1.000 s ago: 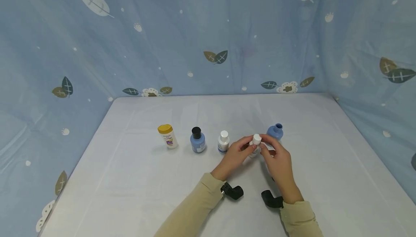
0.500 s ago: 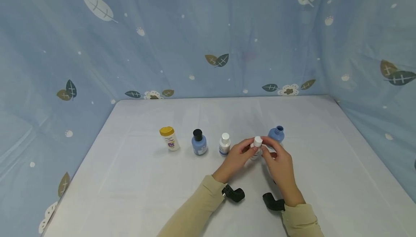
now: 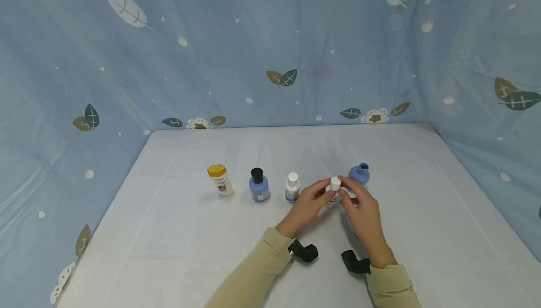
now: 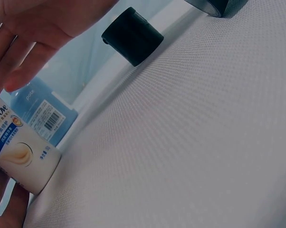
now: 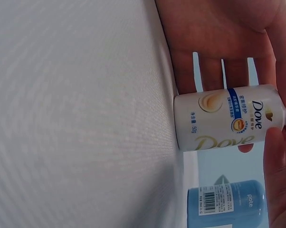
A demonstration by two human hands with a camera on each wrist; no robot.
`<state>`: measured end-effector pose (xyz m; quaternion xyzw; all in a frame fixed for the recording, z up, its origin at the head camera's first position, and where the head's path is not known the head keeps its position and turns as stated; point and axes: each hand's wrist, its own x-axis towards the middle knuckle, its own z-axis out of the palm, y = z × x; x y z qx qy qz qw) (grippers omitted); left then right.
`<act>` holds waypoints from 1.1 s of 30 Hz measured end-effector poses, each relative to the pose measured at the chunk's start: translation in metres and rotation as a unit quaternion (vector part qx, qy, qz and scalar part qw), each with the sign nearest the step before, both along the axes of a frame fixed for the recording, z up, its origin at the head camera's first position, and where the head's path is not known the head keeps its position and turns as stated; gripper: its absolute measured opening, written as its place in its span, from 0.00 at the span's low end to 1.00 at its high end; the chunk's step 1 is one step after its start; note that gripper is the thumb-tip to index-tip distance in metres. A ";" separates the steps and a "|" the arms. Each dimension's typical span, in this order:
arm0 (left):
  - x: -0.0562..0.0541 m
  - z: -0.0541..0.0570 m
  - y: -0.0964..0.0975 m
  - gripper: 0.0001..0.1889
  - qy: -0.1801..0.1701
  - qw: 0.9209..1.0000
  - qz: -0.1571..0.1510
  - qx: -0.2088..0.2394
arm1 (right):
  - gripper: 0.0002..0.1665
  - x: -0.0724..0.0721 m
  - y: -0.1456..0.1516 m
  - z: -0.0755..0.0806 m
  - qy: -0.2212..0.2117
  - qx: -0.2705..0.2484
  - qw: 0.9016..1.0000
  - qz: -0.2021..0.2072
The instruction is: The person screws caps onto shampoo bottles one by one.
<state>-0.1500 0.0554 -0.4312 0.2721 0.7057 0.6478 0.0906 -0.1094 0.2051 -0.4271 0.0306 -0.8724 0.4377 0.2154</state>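
Note:
A small white Dove bottle (image 5: 219, 118) with a white cap (image 3: 335, 183) stands upright between both hands. My left hand (image 3: 308, 204) holds the bottle from the left, its thumb on the front near the shoulder and its other fingers behind. From the right, my right hand (image 3: 364, 209) pinches around the cap with thumb and forefinger; the exact contact is partly hidden. In the right wrist view the cap is mostly out of frame. Just behind the right hand stands a blue bottle (image 3: 359, 173) with its mouth uncovered, also seen in the left wrist view.
Left of the hands stand another white bottle (image 3: 292, 188) with a white cap, a blue bottle (image 3: 259, 188) with a black cap and a white bottle (image 3: 223, 186) with a yellow cap. A white cloth covers the table (image 3: 169, 242). A patterned blue curtain (image 3: 236, 50) surrounds it.
The head view has shifted slightly. Both hands stay around the white bottle in almost the same pose; the right forefinger shifts only slightly at the cap.

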 end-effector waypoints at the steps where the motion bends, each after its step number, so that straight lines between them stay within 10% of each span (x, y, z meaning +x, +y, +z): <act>1: 0.000 0.000 0.000 0.19 0.001 1.000 0.000 0.000 | 0.19 0.000 0.000 0.000 0.001 0.000 1.000 0.001; 33: 0.000 0.000 0.000 0.19 0.003 1.000 0.009 -0.006 | 0.19 0.000 0.000 -0.001 0.011 0.002 1.000 -0.011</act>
